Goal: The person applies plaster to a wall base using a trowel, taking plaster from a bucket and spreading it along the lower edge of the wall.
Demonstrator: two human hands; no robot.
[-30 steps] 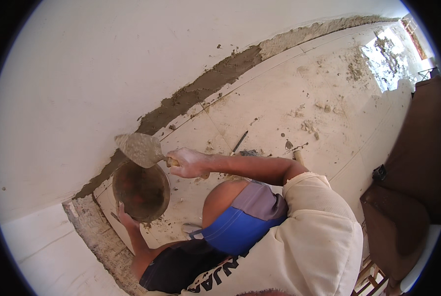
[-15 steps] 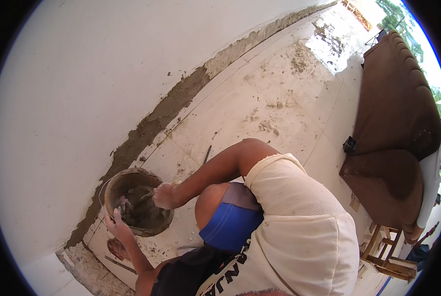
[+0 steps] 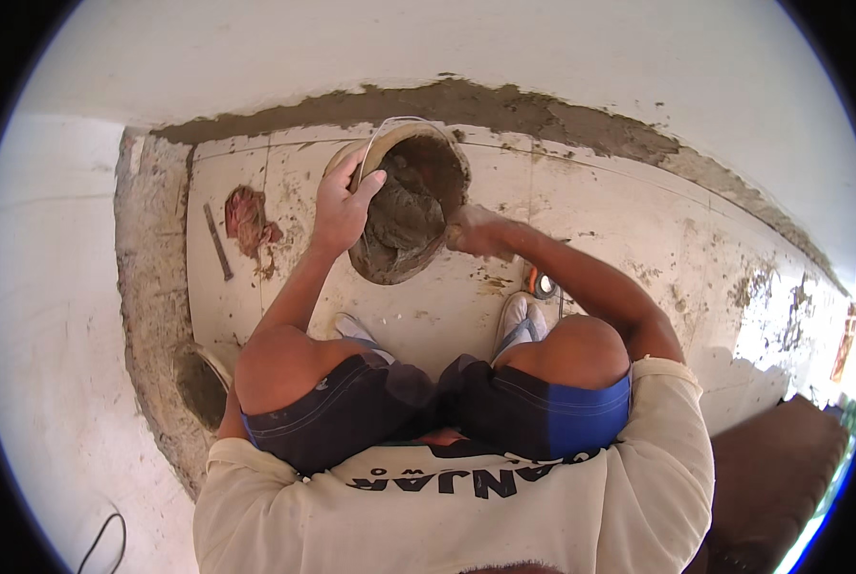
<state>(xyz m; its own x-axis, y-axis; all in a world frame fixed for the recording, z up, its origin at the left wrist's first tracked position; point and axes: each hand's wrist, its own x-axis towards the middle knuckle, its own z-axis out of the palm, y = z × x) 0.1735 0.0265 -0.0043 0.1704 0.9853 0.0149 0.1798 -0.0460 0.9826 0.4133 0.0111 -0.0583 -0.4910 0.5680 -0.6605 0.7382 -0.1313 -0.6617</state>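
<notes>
A round, mortar-caked bucket point(image 3: 349, 158) with a thin wire handle tilts toward me near the base of the wall. Wet grey mortar point(image 3: 404, 218) is heaped inside it. My left hand point(image 3: 342, 206) grips its left rim, thumb over the edge and fingers outside. At the right rim my right hand point(image 3: 483, 232) is closed around what looks like a trowel's handle end; the blade cannot be made out against the mortar.
Fresh mortar point(image 3: 466, 103) bands the wall's foot. Left on the tiles lie a reddish rag point(image 3: 248, 222) and a flat bar point(image 3: 217, 241). A second bucket point(image 3: 203, 385) stands by my left knee. An orange-and-black round tool point(image 3: 543, 283) lies near my right foot. A brown sofa point(image 3: 777, 478) is lower right.
My view has swung round to face the wall squarely. The bucket is now tipped toward me, and my left hand has shifted along its rim. My right hand stays closed at the right rim.
</notes>
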